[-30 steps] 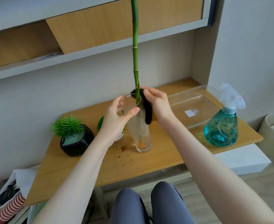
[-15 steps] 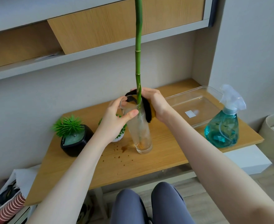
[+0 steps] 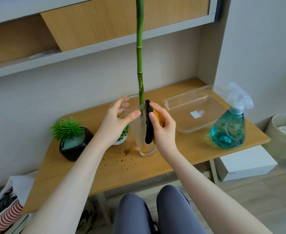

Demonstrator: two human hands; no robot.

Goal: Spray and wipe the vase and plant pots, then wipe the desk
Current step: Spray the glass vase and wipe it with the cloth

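While the left hand [image 3: 117, 119] grips the rim of the upright vase [image 3: 143, 132] on the worktop [image 3: 181, 152], the right hand [image 3: 162, 127] pinches the cloth [image 3: 148, 122] against its right side, so wiping should run down its long axis.

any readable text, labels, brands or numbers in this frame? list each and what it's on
None can be read.
White sticker in the clear plastic tray: looks blank, no print visible.
White box under the desk: small dark mark on its front edge, too small to read.
Spray bottle, glass vase, black plant pot: no label visible.
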